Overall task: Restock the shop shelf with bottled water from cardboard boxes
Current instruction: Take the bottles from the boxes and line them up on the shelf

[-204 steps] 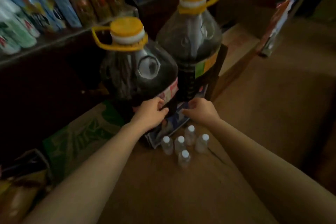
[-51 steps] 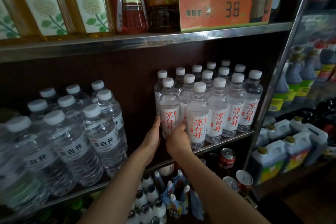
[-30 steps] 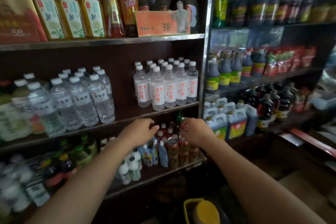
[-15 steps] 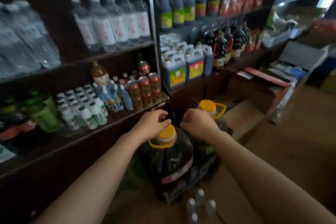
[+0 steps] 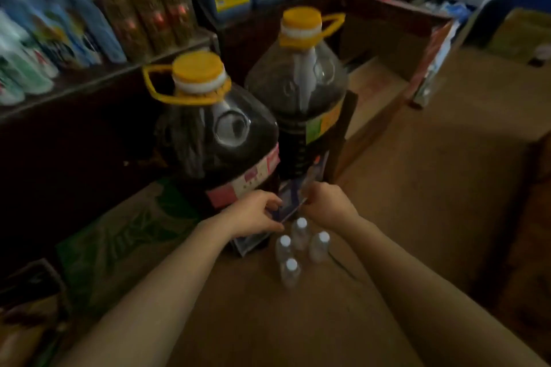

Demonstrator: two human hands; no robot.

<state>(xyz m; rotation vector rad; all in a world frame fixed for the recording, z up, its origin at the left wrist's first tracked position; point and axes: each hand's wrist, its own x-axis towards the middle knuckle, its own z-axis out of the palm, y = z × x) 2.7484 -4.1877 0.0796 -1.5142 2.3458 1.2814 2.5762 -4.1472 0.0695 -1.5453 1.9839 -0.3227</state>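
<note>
Bottled water: four small clear plastic bottles with white caps stand upright in a tight cluster on the brown floor, just in front of the box.
Box: a low cardboard box with blue-and-white print sits under two large jugs; its near edge faces the bottles.
Left hand: fingers curled at the box's near flap, apparently pinching it; the blur leaves the grip uncertain.
Right hand: curled at the same flap edge, close beside the left, likely to pull the box open.
Jugs: two large dark plastic jugs with yellow caps and handles weigh the box down, so its flap probably opens only at the front.
Shelf: a low dark shelf of blurred bottles and cans lies to the left.
Open room: bare floor extends to the right and toward the viewer.
</note>
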